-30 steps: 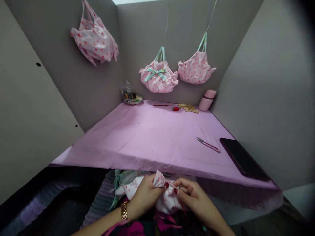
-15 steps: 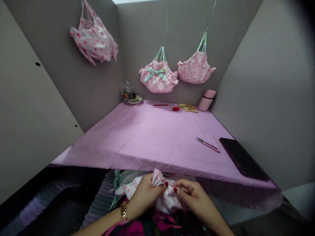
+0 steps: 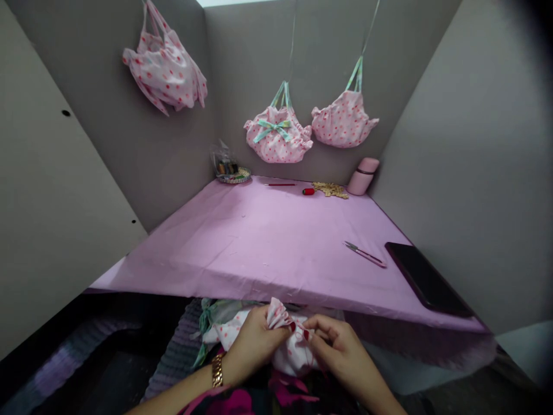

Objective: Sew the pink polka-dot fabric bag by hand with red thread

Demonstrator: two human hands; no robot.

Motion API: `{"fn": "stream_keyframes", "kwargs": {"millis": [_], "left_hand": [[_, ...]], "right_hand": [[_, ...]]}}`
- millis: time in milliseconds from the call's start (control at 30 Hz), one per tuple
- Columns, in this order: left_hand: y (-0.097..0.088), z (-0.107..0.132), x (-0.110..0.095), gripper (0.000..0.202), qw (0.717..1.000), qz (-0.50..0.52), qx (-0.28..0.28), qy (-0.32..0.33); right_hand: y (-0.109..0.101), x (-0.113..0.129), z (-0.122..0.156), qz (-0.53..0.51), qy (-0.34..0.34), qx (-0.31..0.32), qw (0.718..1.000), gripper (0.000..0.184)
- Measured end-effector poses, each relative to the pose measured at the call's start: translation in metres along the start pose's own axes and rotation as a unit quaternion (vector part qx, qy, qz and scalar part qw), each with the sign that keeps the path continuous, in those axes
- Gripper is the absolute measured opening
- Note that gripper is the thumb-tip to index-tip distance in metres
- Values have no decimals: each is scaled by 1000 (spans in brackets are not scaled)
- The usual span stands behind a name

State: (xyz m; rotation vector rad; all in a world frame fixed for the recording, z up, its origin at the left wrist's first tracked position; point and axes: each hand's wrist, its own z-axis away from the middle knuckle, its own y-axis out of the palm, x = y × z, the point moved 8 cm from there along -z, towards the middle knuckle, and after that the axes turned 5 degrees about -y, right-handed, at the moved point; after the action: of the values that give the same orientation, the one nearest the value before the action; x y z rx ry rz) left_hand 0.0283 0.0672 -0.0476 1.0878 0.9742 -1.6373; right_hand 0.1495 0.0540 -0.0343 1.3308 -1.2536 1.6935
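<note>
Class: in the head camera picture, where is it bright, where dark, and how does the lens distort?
Head view: the purple tablecloth is evenly lit, no glare; the left hand and right hand on the dotted fabric sit in dimmer shade; wide-angle distortion splays the walls; the top right corner is black.

1 head-worn camera faces forward and down over the purple-covered table [image 3: 268, 242] toward the grey partition corner [image 3: 206, 86]; left hand [image 3: 253, 346], right hand [image 3: 341, 353] and spotted pouch [image 3: 277, 314] sit nearest, at bottom.

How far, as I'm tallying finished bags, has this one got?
Done: three dotted bags hang up, looking finished. In hand: the left hand pinches a gathered corner of a fourth bag, the right hand pinching beside it. Left: probably securing that gather.
</note>
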Motion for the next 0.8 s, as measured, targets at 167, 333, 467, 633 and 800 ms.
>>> {"fn": "stream_keyframes", "kwargs": {"millis": [167, 333, 467, 633, 800], "left_hand": [[-1, 0, 0, 10, 1000, 15, -1, -2], [6, -3, 6, 14, 996, 82, 34, -12], [9, -4, 11, 15, 990, 130, 54, -20], [13, -1, 8, 11, 983, 161, 89, -27], [16, 1, 4, 10, 979, 171, 109, -27]], "right_hand": [[1, 4, -2, -19, -4, -5, 1000, 16], [1, -2, -3, -73, 9, 9, 997, 19], [1, -10, -4, -101, 12, 21, 995, 24], [3, -15, -5, -164, 11, 30, 986, 24], [4, -20, -5, -193, 30, 39, 980, 26]]}}
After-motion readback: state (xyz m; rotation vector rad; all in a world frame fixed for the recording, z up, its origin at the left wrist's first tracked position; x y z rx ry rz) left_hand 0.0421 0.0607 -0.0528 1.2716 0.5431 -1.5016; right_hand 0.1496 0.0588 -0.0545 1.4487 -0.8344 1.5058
